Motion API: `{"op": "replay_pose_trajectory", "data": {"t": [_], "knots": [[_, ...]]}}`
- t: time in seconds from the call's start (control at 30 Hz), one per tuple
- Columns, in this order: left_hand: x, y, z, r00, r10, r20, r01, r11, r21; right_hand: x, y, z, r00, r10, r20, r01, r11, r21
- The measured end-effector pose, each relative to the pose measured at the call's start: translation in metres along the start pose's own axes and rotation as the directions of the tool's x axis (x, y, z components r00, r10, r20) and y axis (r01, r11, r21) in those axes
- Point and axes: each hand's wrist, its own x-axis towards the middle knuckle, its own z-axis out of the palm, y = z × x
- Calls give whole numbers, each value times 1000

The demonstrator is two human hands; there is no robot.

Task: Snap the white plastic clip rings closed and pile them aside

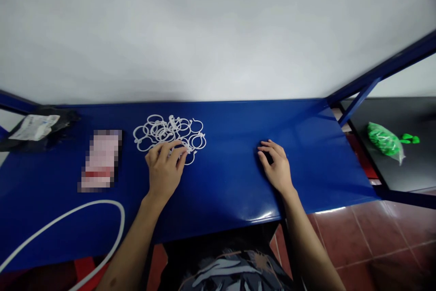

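Several thin white plastic rings point(161, 130), some with small tabs, lie in a loose, overlapping pile left of centre on the blue table. At the pile's near edge is my left hand point(165, 164), its fingers bent and thumb and forefinger pinched on a white ring point(192, 158). The fingertips partly cover the nearest rings. My right hand point(276, 167) rests on bare tabletop well to the right, fingers loosely curved with a gap between thumb and forefinger. Nothing shows in it.
A blurred-out flat phone-like object point(100, 159) lies left of the rings, with a black plastic bag point(54, 134) behind it. A white cable loop point(117, 207) crosses the near left. On a dark table at right sits a bag of green pieces point(384, 139). A white wall point(211, 32) stands behind.
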Motion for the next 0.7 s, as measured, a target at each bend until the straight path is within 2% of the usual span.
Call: {"op": "replay_pose_trajectory", "data": {"t": [0.07, 0.13, 0.2, 0.23, 0.3, 0.37, 0.43, 0.6, 0.7], "knots": [[3, 4, -4, 998, -15, -59, 10, 997, -80, 5, -7, -1, 1000, -5, -5, 5, 1000, 11], [10, 12, -8, 996, -45, -79, 26, 974, -226, 14, -19, 0, 1000, -24, 14, 23, 997, 74], [20, 26, -9, 994, -107, 9, 100, 891, -442, 25, -35, 4, 996, -72, 50, 62, 983, 174], [26, 34, -8, 984, -142, 109, 178, 819, -545, 31, -43, 7, 992, -105, 66, 88, 970, 225], [35, 50, 0, 942, -156, 296, 327, 619, -715, 41, -57, 16, 982, -171, 74, 137, 931, 337], [40, 63, 12, 910, -126, 396, 410, 427, -806, 47, -66, 25, 976, -203, 75, 154, 895, 419], [40, 70, 26, 891, -120, 439, 453, 329, -829, 49, -70, 33, 977, -200, 74, 144, 876, 461], [28, 73, 44, 855, -244, 457, 514, 284, -810, 37, -67, 40, 982, -89, 164, -6, 864, 503], [23, 72, 44, 851, -241, 466, 522, 300, -799, 30, -68, 40, 978, -46, 202, -66, 854, 517]]}}
